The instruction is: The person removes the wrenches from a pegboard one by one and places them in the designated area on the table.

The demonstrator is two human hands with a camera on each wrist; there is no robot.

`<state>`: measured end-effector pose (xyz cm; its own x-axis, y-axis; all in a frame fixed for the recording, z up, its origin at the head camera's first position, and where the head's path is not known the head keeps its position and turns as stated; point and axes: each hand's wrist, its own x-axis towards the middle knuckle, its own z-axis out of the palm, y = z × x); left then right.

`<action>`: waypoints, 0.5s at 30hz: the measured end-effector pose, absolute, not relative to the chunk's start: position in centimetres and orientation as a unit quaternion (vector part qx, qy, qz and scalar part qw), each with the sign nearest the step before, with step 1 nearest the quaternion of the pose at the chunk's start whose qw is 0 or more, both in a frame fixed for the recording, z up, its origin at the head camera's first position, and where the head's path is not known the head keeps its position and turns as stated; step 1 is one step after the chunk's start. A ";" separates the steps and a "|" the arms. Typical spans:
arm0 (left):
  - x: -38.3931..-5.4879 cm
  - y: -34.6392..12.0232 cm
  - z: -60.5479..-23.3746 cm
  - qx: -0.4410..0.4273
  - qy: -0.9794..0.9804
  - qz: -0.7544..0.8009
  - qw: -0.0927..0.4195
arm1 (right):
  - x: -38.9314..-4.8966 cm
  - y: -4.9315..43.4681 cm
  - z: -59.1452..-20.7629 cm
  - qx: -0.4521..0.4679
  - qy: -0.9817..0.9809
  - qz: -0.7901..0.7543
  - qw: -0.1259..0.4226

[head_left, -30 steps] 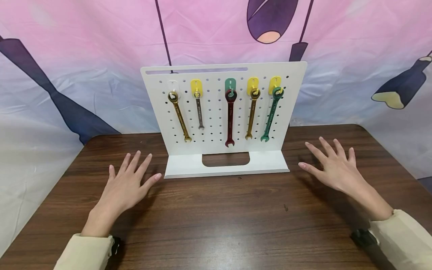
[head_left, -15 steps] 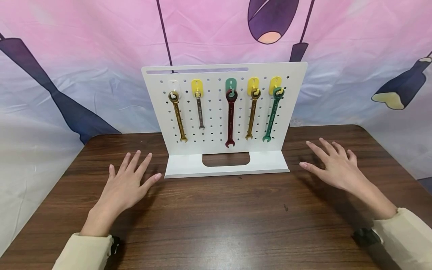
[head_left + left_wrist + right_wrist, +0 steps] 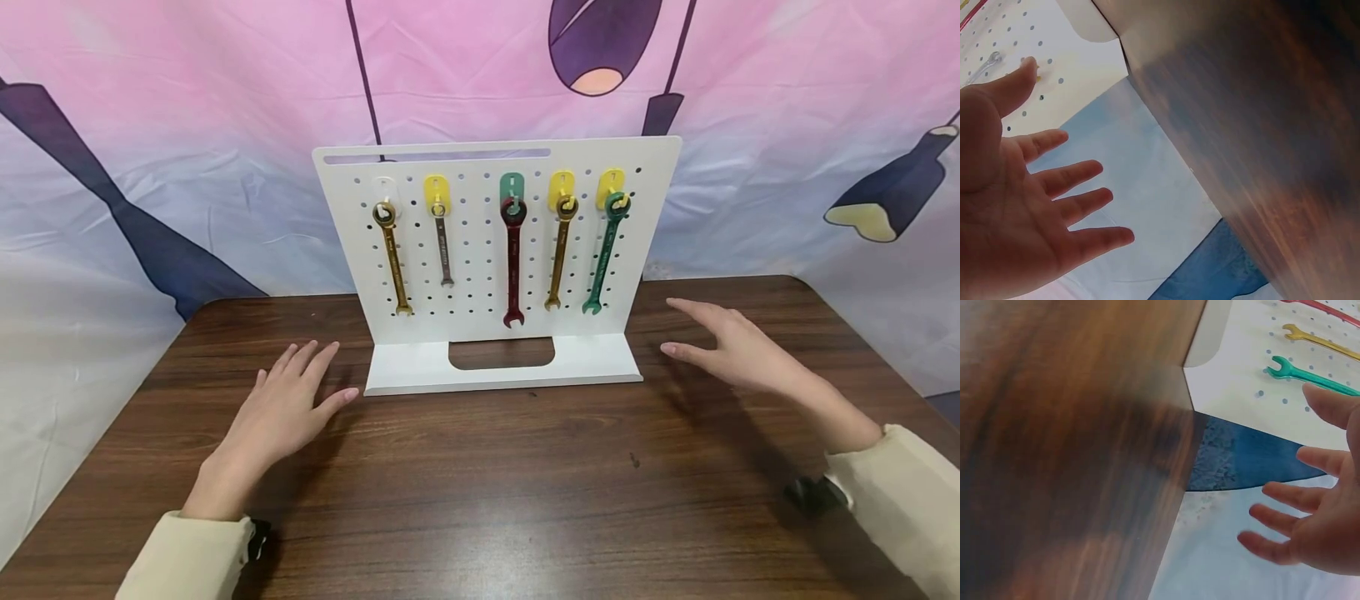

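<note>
**Pegboard with five hung wrenches; both hands unloaded**

Head view: The pegboard (image 3: pixel 480 258) is the reference for all positions. Its flat foot lies on the table (image 3: pixel 480 492), which presumably keeps the panel standing. Across its face hang, from left to right, the left gold wrench (image 3: pixel 394 258), silver wrench (image 3: pixel 443 248), red wrench (image 3: pixel 513 262), right gold wrench (image 3: pixel 558 258) and green wrench (image 3: pixel 605 254). Each ring end is looped over one of the hooks (image 3: pixel 512 185), so the jaw ends point down. The left hand (image 3: pixel 281 412) is left of the pegboard foot, and the right hand (image 3: pixel 738 350) is right of it. Neither touches the board. Shadows suggest that both are held above the surface.

Left wrist view: The left fingers and thumb are spread apart and hold nothing. The thumb appears in front of the pegboard's left part.

Right wrist view: The right fingers and thumb are likewise apart and unloaded. The thumb lines up near the green wrench; depth is hard to judge here.

Change from the earlier head frames: The right hand has rolled onto its side, hiding most fingers behind the index. The left gold wrench now hangs closer to vertical.
</note>
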<state>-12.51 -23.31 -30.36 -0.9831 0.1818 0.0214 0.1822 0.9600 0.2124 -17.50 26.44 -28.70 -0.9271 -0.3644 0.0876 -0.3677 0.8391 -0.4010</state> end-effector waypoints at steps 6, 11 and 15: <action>-12.7 -22.7 -30.1 -0.104 -0.985 -0.133 0.018 | -18.5 25.9 -27.7 0.166 -0.953 0.253 -0.025; -12.9 -22.0 -29.7 -0.106 -0.980 -0.170 0.016 | -19.6 25.3 -27.1 0.152 -0.940 0.302 -0.036; -12.9 -21.2 -29.1 -0.110 -0.975 -0.193 0.003 | -20.7 25.0 -26.4 0.139 -0.932 0.332 -0.050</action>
<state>-12.87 -21.23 -29.15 -0.9757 0.2137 0.0474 0.2157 0.9012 0.3760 -20.70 25.02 -26.44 -0.9563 -0.2925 0.0001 -0.2266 0.7408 -0.6323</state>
